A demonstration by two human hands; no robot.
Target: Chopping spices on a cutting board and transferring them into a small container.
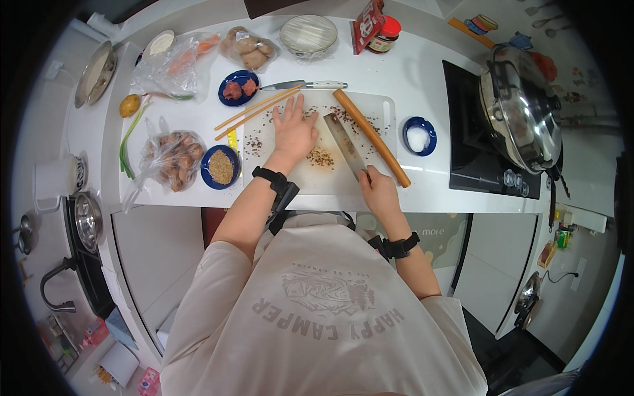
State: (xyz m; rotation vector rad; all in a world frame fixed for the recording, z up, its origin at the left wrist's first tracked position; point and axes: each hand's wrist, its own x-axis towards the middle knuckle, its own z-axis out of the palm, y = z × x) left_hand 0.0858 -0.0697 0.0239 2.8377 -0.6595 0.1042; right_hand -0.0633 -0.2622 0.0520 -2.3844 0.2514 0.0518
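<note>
My left hand (295, 131) is spread palm down at the white cutting board (267, 173), fingers apart and holding nothing; whether it presses on the board I cannot tell. My right hand (380, 193) grips the handle of a cleaver-like kitchen knife (344, 141), whose broad blade lies slantwise over the board with crumbs stuck to it. Between hand and blade is a small heap of crushed spice bits (321, 157). Dark reddish specks (254, 144) are scattered around. A wooden rolling pin (371, 137) rests diagonally right of the knife, its near end beyond the board.
Left of the board are chopsticks (247, 116), a bowl of brown powder (221, 167), bagged brown lumps (178, 158) and a dish of raw meat (237, 90). Behind it lies another knife (324, 84). Rightward, a dish of white granules (419, 138) precedes the cooktop (465, 163) with a large steel pot (520, 114).
</note>
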